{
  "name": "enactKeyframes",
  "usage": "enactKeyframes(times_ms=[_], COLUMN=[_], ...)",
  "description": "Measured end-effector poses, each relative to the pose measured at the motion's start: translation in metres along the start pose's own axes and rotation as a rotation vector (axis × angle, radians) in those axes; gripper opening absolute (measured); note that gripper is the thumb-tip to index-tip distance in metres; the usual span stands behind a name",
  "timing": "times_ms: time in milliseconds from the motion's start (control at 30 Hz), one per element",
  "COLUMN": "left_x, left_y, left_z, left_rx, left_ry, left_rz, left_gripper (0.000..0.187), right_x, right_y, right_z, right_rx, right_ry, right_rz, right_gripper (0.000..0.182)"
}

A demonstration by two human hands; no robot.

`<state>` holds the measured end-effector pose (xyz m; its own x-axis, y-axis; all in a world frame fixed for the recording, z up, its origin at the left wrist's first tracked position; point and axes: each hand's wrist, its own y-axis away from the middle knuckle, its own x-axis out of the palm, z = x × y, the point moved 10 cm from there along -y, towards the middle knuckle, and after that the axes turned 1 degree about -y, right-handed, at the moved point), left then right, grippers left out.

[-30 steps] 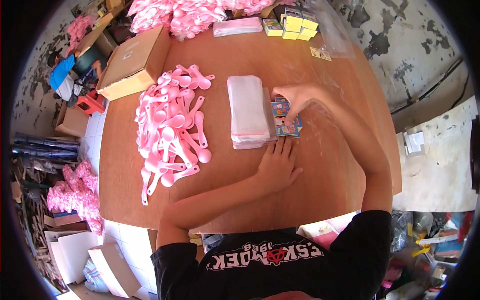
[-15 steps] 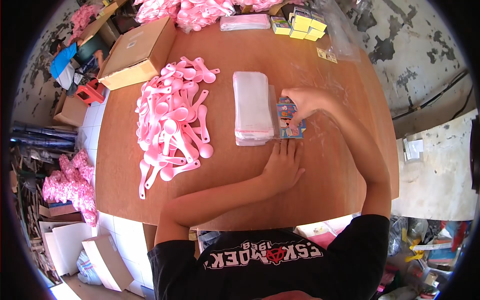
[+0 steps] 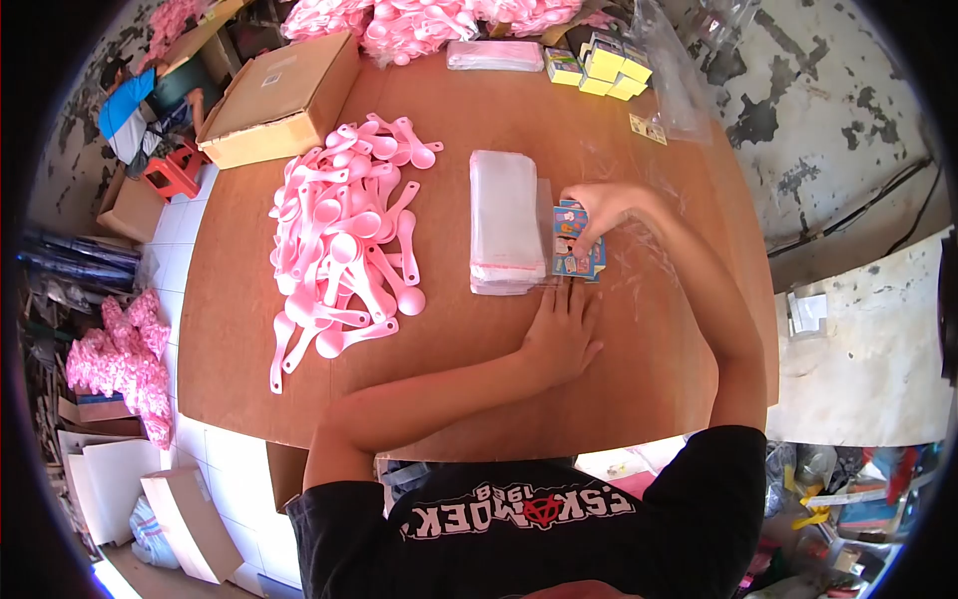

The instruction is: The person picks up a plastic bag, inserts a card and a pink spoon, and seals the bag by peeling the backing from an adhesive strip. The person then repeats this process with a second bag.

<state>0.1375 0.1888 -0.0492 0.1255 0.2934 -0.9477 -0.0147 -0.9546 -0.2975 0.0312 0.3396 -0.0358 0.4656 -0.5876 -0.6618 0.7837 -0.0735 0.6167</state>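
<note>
On the brown table, a stack of clear plastic bags with pink edges [image 3: 503, 215] lies in front of me. Just right of it are small blue printed cards [image 3: 571, 262]. My right hand [image 3: 607, 212] is curled over these cards, its thumb on top and its fingers at their far edge. My left hand [image 3: 562, 329] lies flat, palm down, its fingertips at the near edge of the cards and the corner of the bag stack. A heap of pink spoons [image 3: 344, 235] spreads to the left.
A cardboard box [image 3: 279, 100] sits at the table's far left. Yellow-sided card stacks [image 3: 604, 65], another bag pile [image 3: 495, 56] and bagged pink spoons [image 3: 419, 25] lie at the far edge. A person in blue [image 3: 128, 115] is beyond, at the left.
The whole view has shifted slightly. My right hand stays over the cards, its thumb a little further left on them. My left hand is nearly unchanged.
</note>
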Motion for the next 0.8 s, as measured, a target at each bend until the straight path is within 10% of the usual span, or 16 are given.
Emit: enactKeyframes(times_ms=[567,733,800], left_x=[-0.027,-0.126,-0.097], left_y=[0.013,0.011,-0.002], left_z=[-0.013,0.048,0.054], left_rx=[0.285,-0.204,-0.273], left_ry=[0.293,0.823,1.229], left_rz=[-0.25,-0.757,-0.543], left_gripper=[0.052,0.077,0.081], right_x=[0.0,0.022,0.033], right_y=[0.091,0.13,0.135], right_z=[0.026,0.059,0.067], right_rx=[-0.291,-0.163,-0.205], right_ry=[-0.095,-0.125,-0.158], right_rz=[-0.254,-0.262,-0.298], right_gripper=[0.052,0.064,0.064])
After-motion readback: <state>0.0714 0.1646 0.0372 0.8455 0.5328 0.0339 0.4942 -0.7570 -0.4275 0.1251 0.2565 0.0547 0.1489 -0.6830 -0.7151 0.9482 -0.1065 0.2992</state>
